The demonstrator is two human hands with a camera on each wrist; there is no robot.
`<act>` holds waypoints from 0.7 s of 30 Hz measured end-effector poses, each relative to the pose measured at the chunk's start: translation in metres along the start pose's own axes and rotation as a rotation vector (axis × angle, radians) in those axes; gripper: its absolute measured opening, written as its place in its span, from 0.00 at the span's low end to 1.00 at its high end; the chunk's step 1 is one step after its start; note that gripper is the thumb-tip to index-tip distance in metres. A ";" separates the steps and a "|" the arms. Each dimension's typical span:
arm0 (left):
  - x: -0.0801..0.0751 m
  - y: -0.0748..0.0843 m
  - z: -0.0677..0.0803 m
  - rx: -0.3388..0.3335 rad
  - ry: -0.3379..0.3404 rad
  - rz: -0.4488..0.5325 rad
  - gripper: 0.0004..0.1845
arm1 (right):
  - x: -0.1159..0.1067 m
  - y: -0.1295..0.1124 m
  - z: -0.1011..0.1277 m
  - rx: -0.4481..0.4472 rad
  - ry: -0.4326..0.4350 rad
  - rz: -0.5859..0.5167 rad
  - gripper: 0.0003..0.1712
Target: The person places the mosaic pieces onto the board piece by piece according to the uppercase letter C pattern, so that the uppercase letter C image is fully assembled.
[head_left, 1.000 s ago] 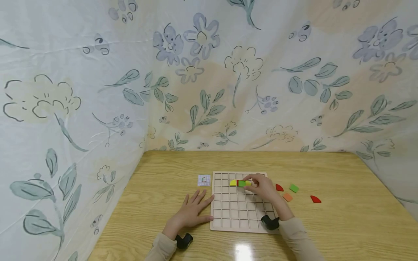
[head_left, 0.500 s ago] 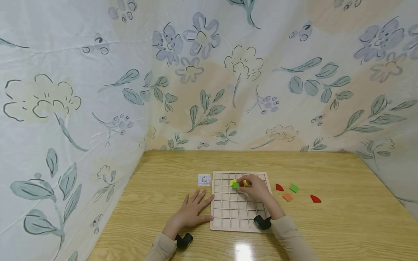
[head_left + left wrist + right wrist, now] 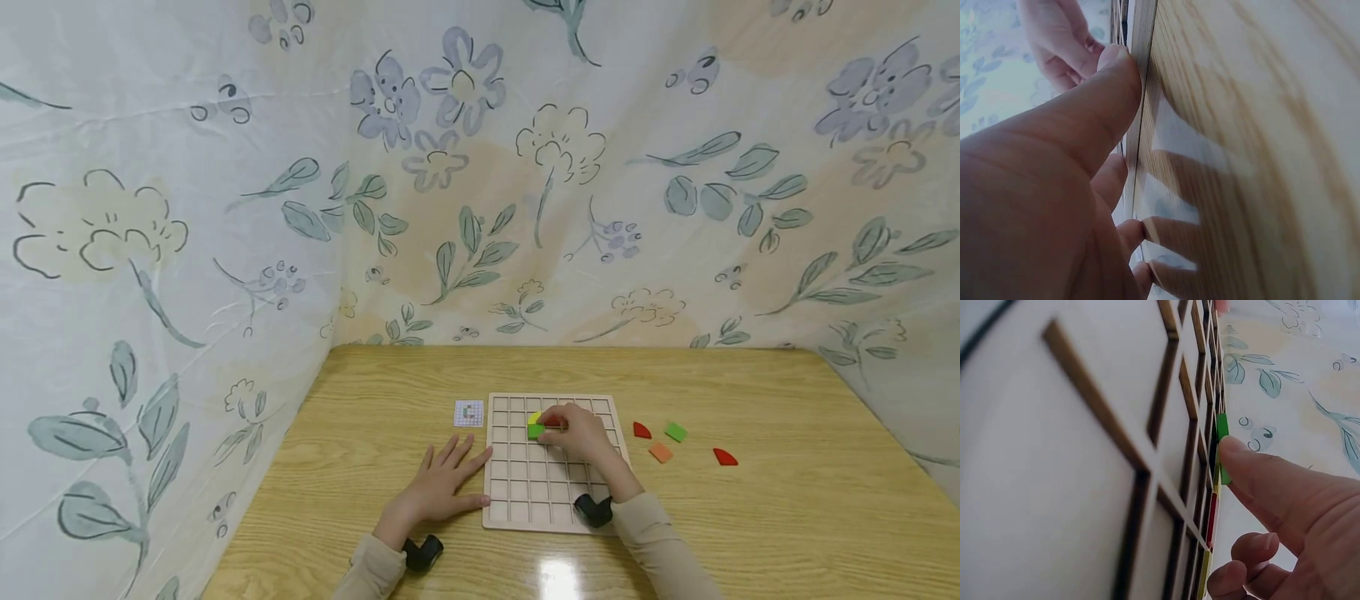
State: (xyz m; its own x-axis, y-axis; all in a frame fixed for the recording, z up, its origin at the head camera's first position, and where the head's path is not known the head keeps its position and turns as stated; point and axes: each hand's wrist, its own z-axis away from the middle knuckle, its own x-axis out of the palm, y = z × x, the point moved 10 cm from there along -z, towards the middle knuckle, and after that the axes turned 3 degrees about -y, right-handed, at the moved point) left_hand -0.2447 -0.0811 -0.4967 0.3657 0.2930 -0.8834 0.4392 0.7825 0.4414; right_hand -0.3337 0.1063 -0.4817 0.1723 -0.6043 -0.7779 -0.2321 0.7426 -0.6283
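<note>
- Right hand lies over the far part of the grid board, fingers curled, its thumb tip pressing the green square tile; whether another finger pinches the tile from the other side cannot be told.
- Green square tile sits in a cell toward the far left of the board, just near of a yellow piece and just left of a red piece that the fingers partly hide. In the right wrist view its edge stands proud of the ribs, so it is judged not fully seated.
- Advice for the step in hand: square the tile to the cell ribs, then press flat with the fingertip; the neighbouring pieces look easily nudged.
- Left hand rests flat on the counter, fingers straight and spread, holding nothing; its thumb touches the board's left edge, steadying it.
- Board is pale wood with thin raised ribs forming square cells; tiles appear flat, matte and thin.
- Right of the board, apart from it, lie a red fan-shaped piece, a green square, an orange square and a second red fan.
- Small pattern card lies just left of the board's far corner.
- Counter is glossy light woodgrain; floral cloth hangs behind.
</note>
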 end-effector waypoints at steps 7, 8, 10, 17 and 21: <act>0.000 0.000 0.001 0.004 0.003 -0.010 0.38 | 0.000 -0.004 0.001 0.009 0.007 0.046 0.14; 0.000 -0.001 0.001 0.004 0.004 -0.010 0.38 | 0.000 -0.004 0.002 0.011 0.010 0.052 0.14; 0.000 -0.001 0.000 0.004 0.003 -0.010 0.38 | -0.001 -0.006 0.003 0.012 0.015 0.063 0.14; 0.002 -0.002 0.000 0.004 0.000 -0.007 0.38 | -0.001 -0.007 0.005 0.026 0.023 0.079 0.14; 0.003 -0.003 -0.001 0.018 0.012 -0.001 0.38 | 0.000 -0.006 0.004 0.030 0.018 0.082 0.14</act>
State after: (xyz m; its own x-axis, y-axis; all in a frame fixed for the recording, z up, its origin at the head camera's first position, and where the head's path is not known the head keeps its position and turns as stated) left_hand -0.2453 -0.0819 -0.5009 0.3557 0.2989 -0.8855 0.4542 0.7727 0.4433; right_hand -0.3287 0.1033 -0.4783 0.1370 -0.5459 -0.8265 -0.2164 0.7978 -0.5628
